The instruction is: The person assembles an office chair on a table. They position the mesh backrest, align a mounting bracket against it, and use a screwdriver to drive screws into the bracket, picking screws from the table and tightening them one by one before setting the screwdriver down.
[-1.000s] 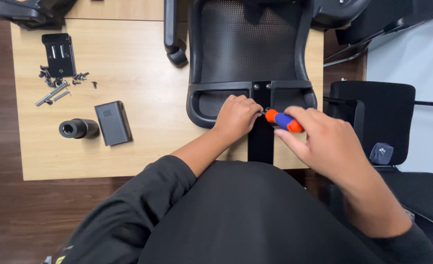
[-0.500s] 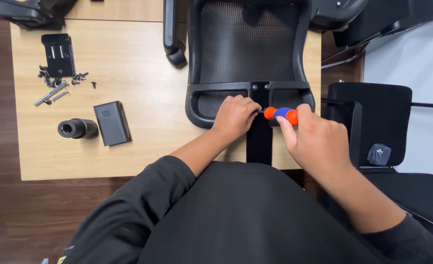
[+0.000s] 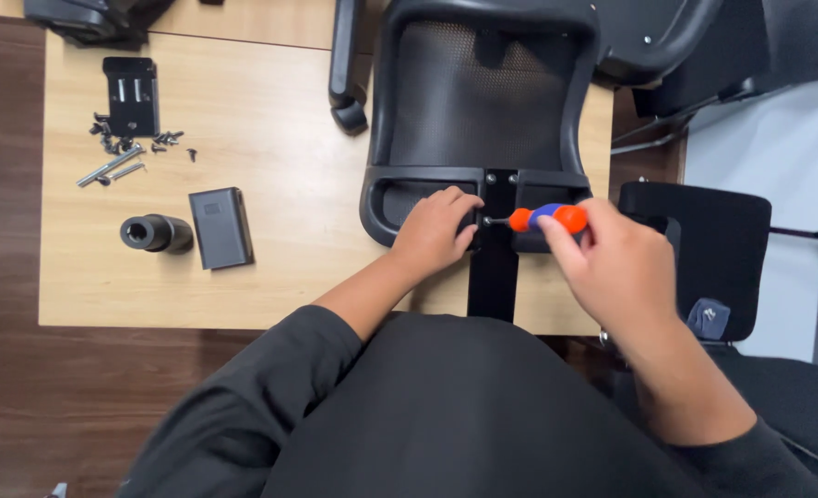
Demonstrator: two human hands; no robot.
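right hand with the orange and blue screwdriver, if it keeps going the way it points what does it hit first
The right hand aims its screwdriver leftward at the black centre bracket; the tip seems already there, with left hand fingers just beyond.

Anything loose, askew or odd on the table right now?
Only the small black screws and two long bolts scattered loose at the far left of the table, near a black bracket. Nothing looks damaged or spilled.

Bare tabletop [image 3: 289, 120] between black box [image 3: 220, 227] and chair back [image 3: 483, 101] — screws [image 3: 137, 143] farther left
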